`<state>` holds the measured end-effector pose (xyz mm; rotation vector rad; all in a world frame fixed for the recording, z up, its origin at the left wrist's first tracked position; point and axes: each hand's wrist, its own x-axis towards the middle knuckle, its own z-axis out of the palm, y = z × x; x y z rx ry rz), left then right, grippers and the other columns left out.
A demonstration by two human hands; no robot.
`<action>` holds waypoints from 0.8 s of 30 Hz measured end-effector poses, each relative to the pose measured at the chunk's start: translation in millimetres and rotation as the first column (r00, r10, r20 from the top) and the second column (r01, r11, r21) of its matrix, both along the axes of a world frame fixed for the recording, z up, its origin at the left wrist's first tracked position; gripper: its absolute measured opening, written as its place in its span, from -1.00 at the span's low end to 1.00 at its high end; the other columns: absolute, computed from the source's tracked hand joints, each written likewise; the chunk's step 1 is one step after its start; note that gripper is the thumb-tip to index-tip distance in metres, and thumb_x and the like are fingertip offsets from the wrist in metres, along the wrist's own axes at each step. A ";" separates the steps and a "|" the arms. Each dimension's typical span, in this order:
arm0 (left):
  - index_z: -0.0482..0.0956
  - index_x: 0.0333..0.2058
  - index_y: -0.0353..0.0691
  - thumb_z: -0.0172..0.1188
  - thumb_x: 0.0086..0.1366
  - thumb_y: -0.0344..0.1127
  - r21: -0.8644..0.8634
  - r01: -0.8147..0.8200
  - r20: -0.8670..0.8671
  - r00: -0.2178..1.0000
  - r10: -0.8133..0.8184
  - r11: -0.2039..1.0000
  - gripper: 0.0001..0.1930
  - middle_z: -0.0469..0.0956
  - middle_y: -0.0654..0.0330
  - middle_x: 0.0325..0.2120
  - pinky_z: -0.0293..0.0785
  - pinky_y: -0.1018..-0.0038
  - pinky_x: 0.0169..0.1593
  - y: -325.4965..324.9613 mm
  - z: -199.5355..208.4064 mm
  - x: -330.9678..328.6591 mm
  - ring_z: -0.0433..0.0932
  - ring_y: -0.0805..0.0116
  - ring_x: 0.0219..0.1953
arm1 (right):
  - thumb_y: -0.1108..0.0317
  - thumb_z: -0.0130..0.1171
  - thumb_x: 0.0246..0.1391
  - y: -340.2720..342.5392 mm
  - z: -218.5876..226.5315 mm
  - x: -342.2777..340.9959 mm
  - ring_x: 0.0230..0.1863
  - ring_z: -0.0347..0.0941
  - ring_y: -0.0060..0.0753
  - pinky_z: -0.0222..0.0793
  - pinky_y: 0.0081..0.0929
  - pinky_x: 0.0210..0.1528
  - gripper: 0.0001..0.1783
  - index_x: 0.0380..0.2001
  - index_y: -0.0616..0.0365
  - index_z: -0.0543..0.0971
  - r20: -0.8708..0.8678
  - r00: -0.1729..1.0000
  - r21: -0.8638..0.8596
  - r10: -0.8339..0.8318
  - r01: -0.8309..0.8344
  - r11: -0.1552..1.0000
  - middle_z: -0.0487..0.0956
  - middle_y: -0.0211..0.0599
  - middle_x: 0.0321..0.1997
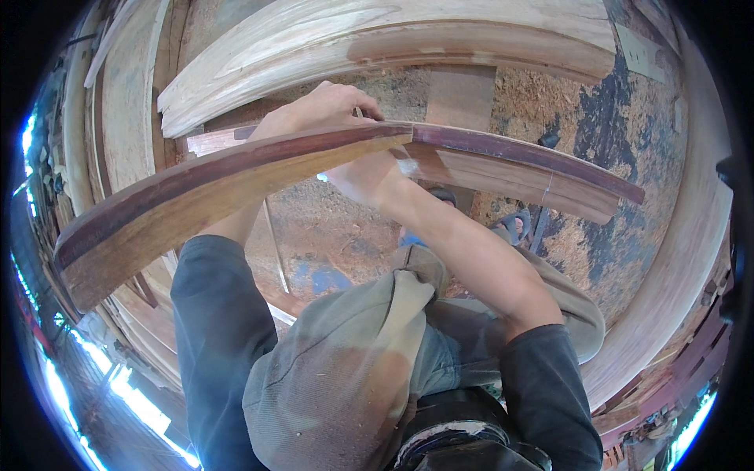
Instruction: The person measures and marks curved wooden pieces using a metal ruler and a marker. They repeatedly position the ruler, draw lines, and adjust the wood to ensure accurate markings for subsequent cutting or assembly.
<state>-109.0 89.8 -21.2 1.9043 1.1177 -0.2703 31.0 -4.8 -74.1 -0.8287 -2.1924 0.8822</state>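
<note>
- Curved wooden length [236,174], dark along its upper band and yellower below, spans the scene from near left to far right, crossing in front of both forearms. A seam shows near its middle; whether it is one piece or two cannot be told. It appears to be held up there, presumably so that both long ends balance.
- Pale plank [377,39] lies across the far side, apparently set back to leave working room.
- Pale curved timber [683,267] runs along the right, perhaps kept at the edge for the same reason.
- Khaki-clad legs [330,369] are bent beneath the work, likely for a steady low stance.
- Left hand [326,106] shows beyond the wood's far edge, fingers curled toward the right; its grip cannot be told.
- Right hand [361,174] reaches under from the near side; the wood hides its fingers, so its hold cannot be told either.
</note>
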 end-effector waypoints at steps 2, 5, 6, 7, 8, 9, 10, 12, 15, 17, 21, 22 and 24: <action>0.78 0.12 -0.20 0.41 0.39 -0.10 -0.015 -0.012 -0.020 1.000 0.012 1.000 -0.57 0.77 -0.05 0.02 0.65 0.15 0.16 -0.6 -1.9 -1.7 0.75 -0.06 0.05 | 0.34 0.28 0.18 -1.5 14.9 17.6 -0.15 0.76 -0.11 0.68 -0.05 -0.05 -0.75 -0.11 0.16 0.75 0.103 0.994 0.053 -0.022 0.017 0.998 0.75 -0.20 -0.31; 0.78 0.13 -0.20 0.42 0.40 -0.07 -0.035 -0.048 -0.037 0.998 0.046 0.998 -0.56 0.78 -0.04 0.01 0.64 0.18 0.15 -1.9 -5.5 -2.9 0.75 -0.01 0.05 | 0.32 0.27 0.22 -8.8 50.8 66.0 -0.27 0.76 -0.18 0.68 -0.19 -0.24 -0.79 -0.12 0.15 0.69 0.459 0.888 0.086 0.032 -0.080 0.993 0.73 -0.28 -0.33; 0.78 0.13 -0.20 0.42 0.41 -0.06 -0.033 -0.057 -0.026 0.998 0.056 0.998 -0.56 0.78 -0.04 0.00 0.64 0.19 0.15 -2.6 -6.3 -3.2 0.75 0.01 0.05 | 0.32 0.27 0.23 -9.2 62.6 85.9 -0.31 0.76 -0.20 0.68 -0.24 -0.31 -0.80 -0.13 0.15 0.67 0.589 0.807 0.091 0.048 -0.126 0.988 0.73 -0.31 -0.34; 0.78 0.13 -0.19 0.42 0.41 -0.06 -0.028 -0.061 -0.009 0.998 0.061 0.998 -0.56 0.78 -0.03 0.00 0.64 0.21 0.15 -4.2 -7.0 -3.4 0.75 0.03 0.05 | 0.32 0.26 0.24 -8.6 73.7 110.0 -0.35 0.76 -0.22 0.67 -0.27 -0.37 -0.80 -0.12 0.14 0.65 0.546 0.836 0.109 0.059 -0.140 0.984 0.72 -0.31 -0.34; 0.78 0.13 -0.19 0.43 0.41 -0.05 -0.048 -0.074 -0.011 0.997 0.074 0.996 -0.56 0.78 -0.03 0.00 0.63 0.22 0.14 -4.9 -7.7 -3.3 0.75 0.05 0.04 | 0.32 0.25 0.25 -8.2 84.6 134.8 -0.38 0.75 -0.23 0.65 -0.30 -0.42 -0.81 -0.12 0.14 0.63 0.495 0.867 0.136 0.062 -0.148 0.980 0.72 -0.32 -0.34; 0.78 0.14 -0.19 0.43 0.41 -0.05 -0.054 -0.083 -0.012 0.997 0.082 0.995 -0.55 0.78 -0.02 0.00 0.63 0.23 0.14 -4.4 -8.0 -3.5 0.74 0.07 0.03 | 0.32 0.24 0.25 -8.0 89.9 147.9 -0.42 0.75 -0.25 0.64 -0.33 -0.48 -0.81 -0.12 0.13 0.61 0.438 0.897 0.179 0.054 -0.146 0.973 0.71 -0.33 -0.35; 0.78 0.14 -0.19 0.44 0.41 -0.04 -0.063 -0.089 -0.013 0.996 0.088 0.994 -0.55 0.78 -0.02 -0.01 0.63 0.24 0.13 -4.0 -8.3 -3.3 0.74 0.09 0.02 | 0.33 0.26 0.23 -10.1 91.1 153.5 -0.41 0.74 -0.27 0.63 -0.32 -0.47 -0.77 -0.08 0.15 0.61 0.410 0.909 0.173 0.078 -0.162 0.971 0.70 -0.33 -0.36; 0.78 0.14 -0.18 0.45 0.39 -0.07 -0.095 -0.068 0.006 0.998 0.069 0.993 -0.56 0.77 -0.01 -0.01 0.62 0.24 0.12 -0.1 -8.3 -3.4 0.74 0.09 0.00 | 0.34 0.28 0.17 -14.5 88.4 159.8 -0.40 0.73 -0.31 0.62 -0.30 -0.47 -0.67 -0.01 0.18 0.60 0.353 0.932 0.189 0.088 -0.163 0.968 0.68 -0.34 -0.38; 0.77 0.14 -0.20 0.45 0.38 -0.15 -0.067 -0.017 0.028 0.999 0.019 0.998 -0.58 0.77 -0.01 -0.02 0.61 0.24 0.12 3.3 -7.6 0.2 0.73 0.09 -0.02 | 0.33 0.24 0.22 -24.7 62.8 110.9 -0.40 0.76 -0.27 0.65 -0.23 -0.49 -0.74 -0.07 0.20 0.64 0.362 0.929 0.191 0.079 -0.156 0.969 0.70 -0.27 -0.39; 0.77 0.14 -0.21 0.43 0.35 -0.25 -0.100 -0.053 -0.031 0.998 0.050 0.994 -0.60 0.77 -0.02 -0.01 0.61 0.21 0.15 0.8 -3.0 -0.9 0.72 0.06 0.03 | 0.33 0.24 0.20 -28.0 44.8 67.5 -0.41 0.76 -0.23 0.64 -0.20 -0.52 -0.68 -0.01 0.21 0.64 0.235 0.971 0.217 0.033 -0.086 0.972 0.73 -0.21 -0.35; 0.79 0.11 -0.18 0.35 0.41 -0.17 -0.035 -0.045 0.038 0.998 0.047 0.998 -0.62 0.79 -0.03 0.01 0.67 0.18 0.15 -4.3 4.1 -2.7 0.77 -0.03 0.02 | 0.32 0.26 0.19 -13.5 13.5 -13.3 -0.29 0.76 -0.16 0.68 -0.11 -0.29 -0.69 -0.03 0.18 0.69 0.105 0.994 0.131 0.037 -0.051 0.990 0.76 -0.17 -0.28; 0.79 0.11 -0.19 0.35 0.41 -0.17 -0.049 -0.064 0.028 0.997 0.065 0.997 -0.62 0.79 -0.05 0.01 0.67 0.18 0.15 -4.9 4.0 -2.3 0.77 -0.04 0.02 | 0.32 0.26 0.20 -7.8 9.1 -27.6 -0.23 0.76 -0.14 0.68 -0.08 -0.20 -0.70 -0.03 0.18 0.71 -0.101 0.995 0.111 -0.020 0.031 0.993 0.77 -0.15 -0.25; 0.79 0.10 -0.19 0.35 0.41 -0.17 -0.063 -0.099 0.031 0.994 0.101 0.993 -0.63 0.79 -0.08 0.00 0.66 0.18 0.15 -5.1 2.5 -1.3 0.76 -0.05 0.02 | 0.32 0.26 0.20 -4.3 5.9 -41.1 -0.12 0.75 -0.10 0.64 -0.04 -0.04 -0.71 -0.05 0.16 0.73 -0.313 0.944 -0.003 -0.102 0.106 0.994 0.77 -0.12 -0.20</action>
